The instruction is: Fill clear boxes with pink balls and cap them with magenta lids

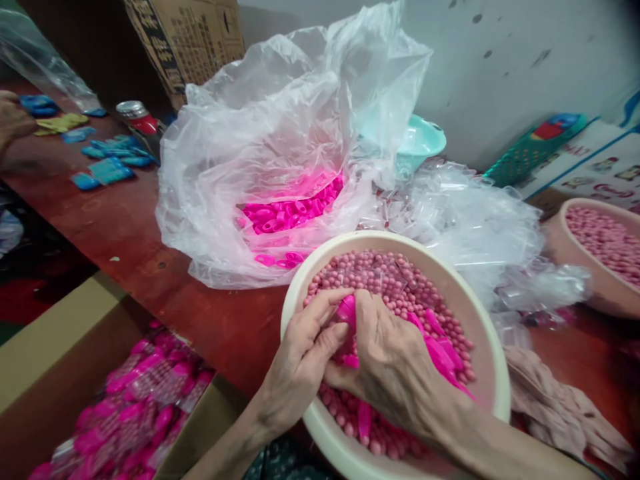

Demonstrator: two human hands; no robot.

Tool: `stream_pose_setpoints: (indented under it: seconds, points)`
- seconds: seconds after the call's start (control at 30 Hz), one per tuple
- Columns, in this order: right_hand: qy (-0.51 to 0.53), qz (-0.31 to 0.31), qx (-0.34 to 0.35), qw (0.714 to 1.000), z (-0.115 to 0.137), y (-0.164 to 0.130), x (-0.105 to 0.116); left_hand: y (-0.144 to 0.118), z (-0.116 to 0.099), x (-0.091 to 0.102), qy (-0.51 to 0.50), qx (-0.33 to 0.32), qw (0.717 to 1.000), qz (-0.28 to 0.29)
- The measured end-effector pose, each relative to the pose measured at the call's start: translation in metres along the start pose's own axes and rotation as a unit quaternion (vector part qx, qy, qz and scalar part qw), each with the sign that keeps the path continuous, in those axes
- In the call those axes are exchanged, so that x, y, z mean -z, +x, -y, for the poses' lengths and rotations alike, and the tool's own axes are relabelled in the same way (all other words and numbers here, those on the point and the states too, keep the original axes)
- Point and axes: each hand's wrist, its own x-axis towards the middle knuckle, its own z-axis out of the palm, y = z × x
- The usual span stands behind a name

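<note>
Over a cream basin (493, 347) of pink beads (440, 293), my left hand (305, 347) and my right hand (390, 353) come together. Between their fingertips is a bright pink plastic piece (347, 311), and both hands are closed on it. My fingers hide most of its shape. Several more pink plastic pieces (443, 357) lie on the beads to the right of my right hand. A clear plastic bag (210, 173) stands behind the basin, holding many small pink parts (295, 212).
At lower left, an open carton (65, 340) holds bead-filled pink items (140, 393). Clear plastic pieces (450, 213) are heaped behind the basin, near a turquoise bowl (423, 143). Another bead basin (575, 257) stands right, above a crumpled cloth (560, 400). Another person's hand (15, 120) is at far left.
</note>
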Motion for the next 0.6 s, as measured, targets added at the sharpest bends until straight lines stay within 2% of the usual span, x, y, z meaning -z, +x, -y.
stream_pose_setpoints:
  seconds: [0.13, 0.33, 0.43, 0.6]
  points:
    - [-0.069, 0.029, 0.020, 0.997, 0.004, 0.002, 0.001, -0.001, -0.004, 0.000, 0.032, 0.008, 0.999, 0.000]
    - [-0.084, 0.037, 0.031, 0.995, 0.002, 0.001, -0.003, 0.000, 0.000, -0.002, -0.014, 0.050, 0.999, 0.002]
    - [-0.076, 0.025, 0.030, 0.996, 0.001, 0.005, -0.005, 0.002, 0.001, -0.003, -0.024, 0.044, 0.999, 0.006]
    - [-0.019, 0.011, -0.019, 1.000, -0.003, 0.010, 0.006, 0.010, 0.002, -0.005, -0.070, 0.001, 0.997, -0.041]
